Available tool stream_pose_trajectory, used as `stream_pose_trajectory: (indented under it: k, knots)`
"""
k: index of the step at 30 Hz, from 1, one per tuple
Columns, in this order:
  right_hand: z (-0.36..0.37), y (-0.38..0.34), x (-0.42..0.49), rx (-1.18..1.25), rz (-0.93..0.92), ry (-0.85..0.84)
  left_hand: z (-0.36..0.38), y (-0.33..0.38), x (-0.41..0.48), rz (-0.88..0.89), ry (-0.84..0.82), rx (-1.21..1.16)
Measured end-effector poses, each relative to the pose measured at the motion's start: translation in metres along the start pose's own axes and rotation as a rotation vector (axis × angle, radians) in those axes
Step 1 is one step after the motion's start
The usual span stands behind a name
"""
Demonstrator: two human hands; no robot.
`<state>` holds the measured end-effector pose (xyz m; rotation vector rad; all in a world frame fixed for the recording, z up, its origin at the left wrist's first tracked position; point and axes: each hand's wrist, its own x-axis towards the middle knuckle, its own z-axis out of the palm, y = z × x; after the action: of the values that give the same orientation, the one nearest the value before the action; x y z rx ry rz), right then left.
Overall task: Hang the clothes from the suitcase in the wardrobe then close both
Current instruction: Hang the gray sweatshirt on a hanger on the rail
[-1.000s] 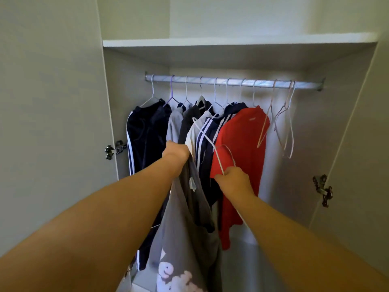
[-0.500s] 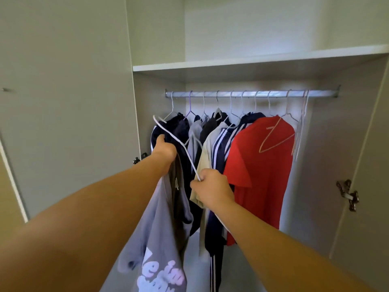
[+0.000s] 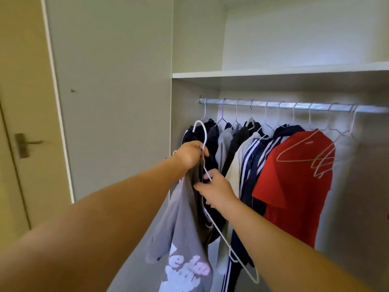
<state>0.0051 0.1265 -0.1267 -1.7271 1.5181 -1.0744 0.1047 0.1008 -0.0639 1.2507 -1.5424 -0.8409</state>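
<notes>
I am in the middle of the hanging, not near the end of it; the grey shirt [image 3: 181,228] is in my hands at centre frame, in front of the open wardrobe [image 3: 195,49] and not yet on the rail [image 3: 294,105]; my left hand [image 3: 190,153] has its fingers [image 3: 203,152] clenched round the bunched top of it, and the rest drops towards the bottom edge with its pale lettering showing; my right hand [image 3: 216,190], just below and to the right, has its fingers [image 3: 202,187] curled on the white hanger [image 3: 212,220], whose hook stands up above my left hand while one long arm runs down and right, outside the cloth; so I judge the hanger is only partly worked into the shirt; done so far, as it looks: a row of dark, grey and striped clothes hangs on the rail at right of centre, with a red shirt [image 3: 294,186] last in the row; beside it, at the right, bare hangers [image 3: 324,159] wait; left to do: seat the hanger, hook it on the rail, then shut the wardrobe, whose door [image 3: 109,102] stands wide at the left; the suitcase is out of view, so I cannot tell how much remains in it or whether it is open.
</notes>
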Motion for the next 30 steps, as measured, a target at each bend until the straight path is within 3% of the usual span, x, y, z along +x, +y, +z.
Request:
stream_pose_trajectory:
  k: [2, 5, 7, 10, 13, 17, 19, 22, 24, 26, 30]
  knots:
    - [0.005, -0.003, 0.006, 0.129, 0.044, 0.04, 0.006, -0.009, -0.005, 0.0, -0.056, 0.043]
    - [0.003, 0.008, 0.008, 0.213, 0.083, 0.208, 0.0, -0.024, -0.005, -0.012, 0.118, 0.218]
    - [0.002, 0.02, 0.008, 0.199, 0.121, 0.233, -0.011, -0.03, -0.005, -0.113, 0.232, 0.341]
    - [-0.002, 0.027, 0.013, 0.179, 0.245, 0.22, -0.023, -0.036, -0.004, -0.282, 0.271, 0.419]
    - [-0.01, 0.027, 0.024, 0.15, 0.308, 0.257, -0.028, -0.041, -0.001, -0.386, 0.222, 0.3]
    - [-0.022, 0.025, 0.029, 0.199, 0.239, 0.266, -0.032, -0.037, -0.002, -0.516, 0.032, 0.072]
    - [-0.023, 0.027, 0.027, 0.205, 0.215, 0.243, -0.031, -0.039, -0.001, -0.507, 0.011, 0.124]
    - [-0.021, 0.027, 0.024, 0.232, 0.205, 0.226, -0.027, -0.041, 0.0, -0.469, 0.036, 0.446]
    - [-0.02, 0.024, 0.022, 0.257, 0.195, 0.207, -0.028, -0.04, -0.002, -0.435, 0.151, 0.572]
    - [-0.018, 0.021, 0.022, 0.29, 0.187, 0.181, -0.032, -0.039, -0.003, -0.386, 0.269, 0.544]
    - [-0.018, 0.022, 0.028, 0.33, 0.223, 0.221, -0.045, -0.046, 0.001, -0.413, 0.471, 0.311]
